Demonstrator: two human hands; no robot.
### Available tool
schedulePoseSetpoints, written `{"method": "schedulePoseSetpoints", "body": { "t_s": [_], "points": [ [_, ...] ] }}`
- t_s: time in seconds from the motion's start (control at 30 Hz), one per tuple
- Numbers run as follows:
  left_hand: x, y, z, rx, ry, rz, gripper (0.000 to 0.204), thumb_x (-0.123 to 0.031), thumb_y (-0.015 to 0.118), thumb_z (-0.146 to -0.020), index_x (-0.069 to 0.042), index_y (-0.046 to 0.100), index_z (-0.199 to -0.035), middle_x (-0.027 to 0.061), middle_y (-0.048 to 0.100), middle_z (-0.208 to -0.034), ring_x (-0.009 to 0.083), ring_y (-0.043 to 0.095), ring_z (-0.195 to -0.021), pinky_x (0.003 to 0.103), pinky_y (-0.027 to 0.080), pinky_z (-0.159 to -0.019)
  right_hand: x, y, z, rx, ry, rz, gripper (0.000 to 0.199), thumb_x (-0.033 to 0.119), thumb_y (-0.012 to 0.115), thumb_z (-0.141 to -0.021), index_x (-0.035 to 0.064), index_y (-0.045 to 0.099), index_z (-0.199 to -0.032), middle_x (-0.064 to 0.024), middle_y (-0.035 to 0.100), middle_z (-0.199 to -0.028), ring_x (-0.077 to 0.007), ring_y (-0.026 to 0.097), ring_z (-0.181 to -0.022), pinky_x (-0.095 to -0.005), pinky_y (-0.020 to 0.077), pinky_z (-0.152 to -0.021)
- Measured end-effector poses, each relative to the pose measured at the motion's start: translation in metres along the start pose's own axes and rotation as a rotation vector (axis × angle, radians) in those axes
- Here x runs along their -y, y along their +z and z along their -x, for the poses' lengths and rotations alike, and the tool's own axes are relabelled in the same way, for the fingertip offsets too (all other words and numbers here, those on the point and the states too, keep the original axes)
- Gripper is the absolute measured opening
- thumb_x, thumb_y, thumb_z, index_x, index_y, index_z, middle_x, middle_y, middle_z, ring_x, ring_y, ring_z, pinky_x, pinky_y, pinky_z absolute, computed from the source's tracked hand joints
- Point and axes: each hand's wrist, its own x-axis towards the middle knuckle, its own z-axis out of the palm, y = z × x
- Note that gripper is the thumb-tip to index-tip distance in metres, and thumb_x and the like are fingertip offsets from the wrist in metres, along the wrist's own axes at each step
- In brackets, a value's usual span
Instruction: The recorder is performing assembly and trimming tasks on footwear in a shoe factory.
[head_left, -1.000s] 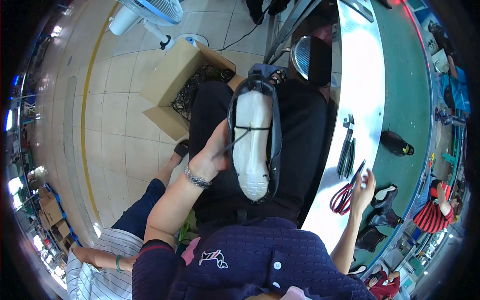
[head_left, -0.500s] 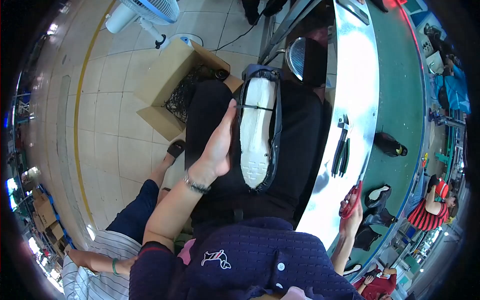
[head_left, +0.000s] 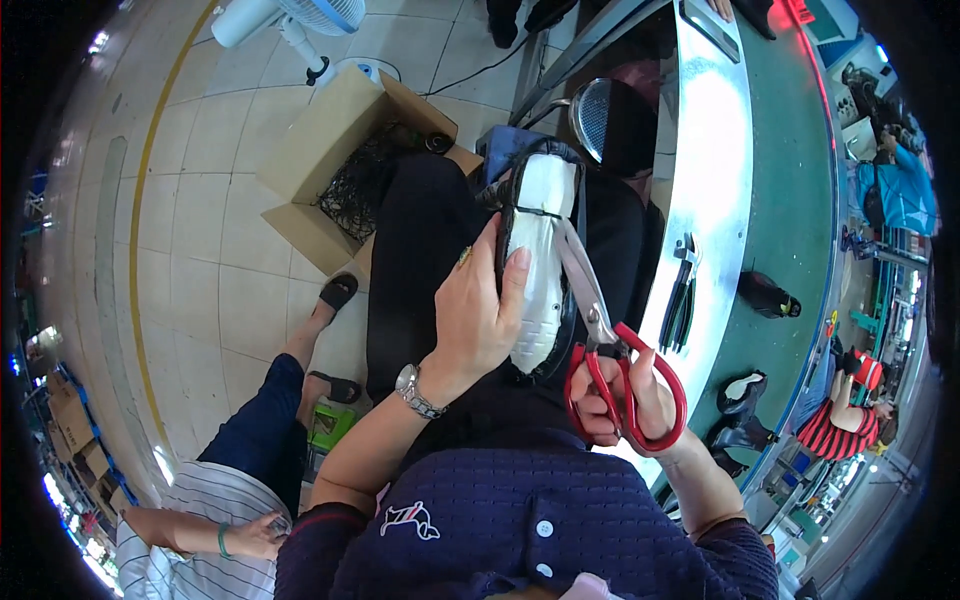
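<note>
The left hand (head_left: 473,322) grips the black shoe (head_left: 538,282), white face up, over the lap (head_left: 412,285); the right hand (head_left: 652,400) grips red-handled scissors (head_left: 593,318). Snipping the dark band (head_left: 536,211) seems in hand, calling for blades set at its right end; whether they touch is unclear.

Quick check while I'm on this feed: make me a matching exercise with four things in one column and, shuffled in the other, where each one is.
Things:
1. Red-handled scissors
2. Black shoe with a white underside
3. Dark-handled pliers
4. Cardboard box

Places:
A. Lying on the shiny bench top
B. On the tiled floor, flaps open, with a dark tangle inside
C. Held in the right hand
D. Steadied by the left hand, underside toward the camera

Pairs: 1-C, 2-D, 3-A, 4-B
</note>
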Motion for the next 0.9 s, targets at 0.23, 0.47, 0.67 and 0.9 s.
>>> {"method": "schedulePoseSetpoints", "body": {
  "t_s": [0.23, 0.47, 0.67, 0.9],
  "points": [
    [0.002, -0.001, -0.001, -0.014, 0.082, 0.031, 0.049, -0.028, 0.045, -0.101, 0.011, 0.045, -0.129, 0.0287, 0.063, -0.107, 0.0396, 0.064, -0.097, 0.041, 0.051, -0.081, -0.017, 0.019, -0.024, -0.059, -0.162, 0.088, 0.077, 0.077, 0.007, -0.088, 0.0113, 0.040, -0.066, 0.0007, 0.039, -0.048, -0.0099, 0.037, -0.036, -0.0204, 0.0317, -0.036],
    [0.000, 0.000, -0.001, 0.034, 0.030, -0.016, 0.049, -0.027, 0.046, -0.101, 0.011, 0.044, -0.131, 0.0291, 0.061, -0.112, 0.0393, 0.064, -0.098, 0.041, 0.051, -0.082, -0.023, 0.015, -0.023, -0.116, -0.341, 0.123, 0.067, 0.068, 0.021, -0.095, 0.0114, 0.038, -0.064, 0.0016, 0.037, -0.048, -0.0091, 0.035, -0.036, -0.0212, 0.0298, -0.034],
    [-0.022, -0.004, -0.027, -0.238, 0.412, -0.358, 0.040, -0.019, 0.070, -0.083, 0.001, 0.063, -0.116, 0.0183, 0.053, -0.132, 0.0331, 0.051, -0.121, 0.041, 0.041, -0.101, -0.055, -0.020, -0.010, -0.352, -0.484, 0.199, 0.067, 0.067, 0.035, -0.094, 0.0043, 0.057, -0.087, 0.0050, 0.042, -0.054, -0.0053, 0.038, -0.041, -0.0198, 0.0284, -0.040],
    [-0.011, 0.011, -0.043, -0.412, 0.606, -0.273, 0.016, -0.004, 0.073, -0.076, -0.001, 0.062, -0.087, 0.0077, 0.061, -0.090, 0.0245, 0.059, -0.093, 0.035, 0.049, -0.082, -0.165, -0.113, 0.034, -1.133, -0.275, 0.201, 0.033, 0.033, 0.062, -0.094, 0.0007, 0.061, -0.094, 0.0042, 0.047, -0.061, -0.0029, 0.038, -0.050, -0.0217, 0.0283, -0.045]
  ]
}}
